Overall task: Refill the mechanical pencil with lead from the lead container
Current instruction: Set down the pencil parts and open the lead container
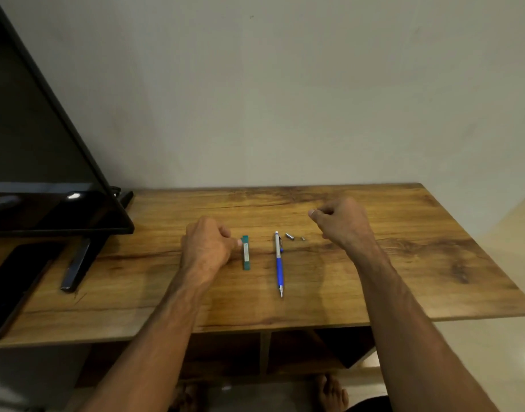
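We see the mechanical pencil [279,263] lying flat near the middle of the wooden table [418,263], tip toward the near edge and a white stub at its far end. Just right of that far end lie a small metal cap [289,236] and a tinier dark piece [302,239], each apart from the pencil. The green lead container [246,252] lies parallel to the pencil on its left, near but not touching.

The left hand [206,248] sits beside the container, fingers curled into a loose fist, with the thumb tip at the container's left side and seemingly touching it. The right hand [341,223] hovers toward the far edge, right of the cap, fingers curled and thumb pressed against forefinger. We cannot tell whether a lead is pinched between them.

A dark screen [47,173] stands at the table's left end, and a black flat device [14,281] lies by the near-left corner.
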